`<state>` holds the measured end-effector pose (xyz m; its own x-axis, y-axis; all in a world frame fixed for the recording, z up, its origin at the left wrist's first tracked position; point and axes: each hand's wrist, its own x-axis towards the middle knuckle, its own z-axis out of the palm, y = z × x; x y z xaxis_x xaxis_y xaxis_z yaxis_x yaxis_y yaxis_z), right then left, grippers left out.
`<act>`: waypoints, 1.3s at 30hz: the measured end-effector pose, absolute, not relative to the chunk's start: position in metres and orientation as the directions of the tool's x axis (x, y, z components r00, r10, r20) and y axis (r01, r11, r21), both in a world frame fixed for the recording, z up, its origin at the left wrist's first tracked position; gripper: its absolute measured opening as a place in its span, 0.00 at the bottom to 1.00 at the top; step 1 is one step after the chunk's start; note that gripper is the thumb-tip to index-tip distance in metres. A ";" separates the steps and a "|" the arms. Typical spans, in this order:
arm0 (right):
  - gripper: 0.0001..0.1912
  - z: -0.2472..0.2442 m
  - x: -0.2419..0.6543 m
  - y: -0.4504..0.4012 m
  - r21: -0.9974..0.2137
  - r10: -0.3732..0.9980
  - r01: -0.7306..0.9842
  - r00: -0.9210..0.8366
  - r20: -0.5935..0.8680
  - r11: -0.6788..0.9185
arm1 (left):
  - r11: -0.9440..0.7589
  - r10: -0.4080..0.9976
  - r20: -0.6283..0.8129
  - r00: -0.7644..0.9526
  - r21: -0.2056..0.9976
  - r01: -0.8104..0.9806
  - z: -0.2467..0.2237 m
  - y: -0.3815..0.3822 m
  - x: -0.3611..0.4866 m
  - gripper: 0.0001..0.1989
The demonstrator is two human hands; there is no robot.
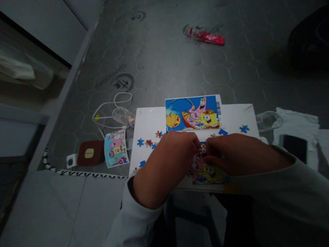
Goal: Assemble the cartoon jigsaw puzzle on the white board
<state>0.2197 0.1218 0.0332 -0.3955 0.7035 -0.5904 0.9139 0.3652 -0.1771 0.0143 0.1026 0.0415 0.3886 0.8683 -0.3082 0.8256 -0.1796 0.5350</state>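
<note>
Both hands meet over a partly joined jigsaw puzzle near the front edge of a small white table. My left hand has its fingers pinched on a jigsaw piece at the puzzle's upper edge. From the other side, my right hand pinches at the same piece, thumb and finger close together. The hands and wrists hide part of the puzzle. Just beyond them lies a picture card with a pink starfish and a yellow sponge in a boat.
Loose jigsaw pieces lie left, another piece right. Left of the table are a second picture card, a brown box and a white cable. A clear cup and a phone lie right; a red packet is on the floor.
</note>
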 end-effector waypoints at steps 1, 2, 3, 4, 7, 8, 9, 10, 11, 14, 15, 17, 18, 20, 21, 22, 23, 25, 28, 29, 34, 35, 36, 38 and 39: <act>0.13 0.033 0.219 0.122 -0.175 0.702 0.915 -0.393 -0.594 0.364 | -0.179 0.872 -0.301 0.387 0.541 0.822 0.041 0.103 0.014 0.11; 0.13 0.034 0.219 0.122 -0.172 0.699 0.915 -0.392 -0.598 0.366 | -0.177 0.874 -0.298 0.385 0.543 0.821 0.041 0.103 0.013 0.12; 0.13 0.034 0.218 0.121 -0.166 0.692 0.915 -0.389 -0.608 0.368 | -0.174 0.873 -0.302 0.383 0.542 0.822 0.041 0.103 0.013 0.12; 0.13 0.035 0.217 0.121 -0.155 0.684 0.916 -0.382 -0.621 0.371 | -0.171 0.871 -0.309 0.383 0.540 0.824 0.041 0.104 0.013 0.12; 0.11 0.038 0.213 0.121 -0.121 0.667 0.926 -0.344 -0.660 0.358 | -0.173 0.868 -0.313 0.387 0.538 0.825 0.042 0.105 0.014 0.11; 0.11 0.039 0.212 0.121 -0.118 0.665 0.930 -0.335 -0.668 0.349 | -0.181 0.866 -0.309 0.393 0.539 0.823 0.042 0.105 0.015 0.10; 0.10 0.040 0.212 0.121 -0.120 0.665 0.933 -0.329 -0.670 0.340 | -0.193 0.863 -0.305 0.402 0.537 0.821 0.043 0.105 0.015 0.10; 0.10 0.040 0.211 0.121 -0.124 0.667 0.935 -0.327 -0.669 0.334 | -0.208 0.857 -0.305 0.415 0.532 0.821 0.044 0.105 0.015 0.10; 0.10 0.041 0.211 0.121 -0.129 0.668 0.935 -0.329 -0.667 0.331 | -0.226 0.848 -0.309 0.431 0.525 0.820 0.045 0.105 0.015 0.10; 0.10 0.040 0.212 0.122 -0.144 0.666 0.931 -0.342 -0.663 0.335 | -0.277 0.821 -0.314 0.477 0.511 0.814 0.049 0.105 0.013 0.12; 0.11 0.040 0.212 0.122 -0.150 0.666 0.929 -0.350 -0.659 0.339 | -0.288 0.813 -0.318 0.487 0.507 0.812 0.051 0.104 0.012 0.13; 0.11 0.041 0.212 0.122 -0.147 0.668 0.928 -0.351 -0.656 0.343 | -0.302 0.795 -0.342 0.502 0.495 0.815 0.054 0.103 0.010 0.14; 0.11 0.042 0.211 0.122 -0.140 0.669 0.929 -0.345 -0.658 0.342 | -0.306 0.784 -0.359 0.507 0.487 0.818 0.055 0.103 0.009 0.14; 0.11 0.043 0.210 0.122 -0.118 0.665 0.933 -0.327 -0.671 0.340 | -0.312 0.764 -0.388 0.516 0.478 0.821 0.057 0.103 0.009 0.15; 0.11 0.044 0.209 0.123 -0.107 0.660 0.934 -0.318 -0.680 0.340 | -0.313 0.760 -0.395 0.517 0.474 0.823 0.057 0.103 0.009 0.15; 0.11 0.044 0.208 0.123 -0.101 0.653 0.934 -0.313 -0.690 0.342 | -0.315 0.755 -0.403 0.518 0.470 0.824 0.057 0.104 0.010 0.15; 0.11 0.044 0.208 0.123 -0.099 0.647 0.934 -0.312 -0.696 0.344 | -0.318 0.747 -0.413 0.521 0.467 0.825 0.058 0.105 0.011 0.15; 0.11 0.043 0.209 0.124 -0.101 0.638 0.934 -0.311 -0.704 0.343 | -0.323 0.723 -0.446 0.528 0.457 0.829 0.057 0.106 0.012 0.15; 0.11 0.040 0.213 0.123 -0.122 0.648 0.933 -0.326 -0.688 0.340 | -0.313 0.703 -0.473 0.531 0.465 0.828 0.056 0.107 0.011 0.15; 0.10 0.040 0.213 0.123 -0.137 0.653 0.930 -0.340 -0.676 0.342 | -0.307 0.709 -0.464 0.531 0.475 0.825 0.055 0.107 0.010 0.15; 0.10 0.041 0.213 0.122 -0.149 0.660 0.924 -0.358 -0.661 0.353 | -0.294 0.736 -0.426 0.526 0.499 0.815 0.051 0.104 0.009 0.17; 0.09 0.041 0.212 0.122 -0.137 0.658 0.926 -0.348 -0.668 0.351 | -0.293 0.737 -0.424 0.527 0.502 0.814 0.050 0.104 0.009 0.17; 0.08 0.042 0.211 0.122 -0.128 0.654 0.928 -0.340 -0.675 0.350 | -0.293 0.739 -0.420 0.528 0.505 0.812 0.050 0.104 0.008 0.17; 0.08 0.043 0.210 0.122 -0.120 0.649 0.929 -0.333 -0.684 0.350 | -0.292 0.740 -0.413 0.531 0.513 0.807 0.051 0.103 0.008 0.17; 0.08 0.043 0.210 0.122 -0.116 0.650 0.929 -0.332 -0.684 0.352 | -0.290 0.741 -0.414 0.529 0.513 0.808 0.052 0.104 0.008 0.17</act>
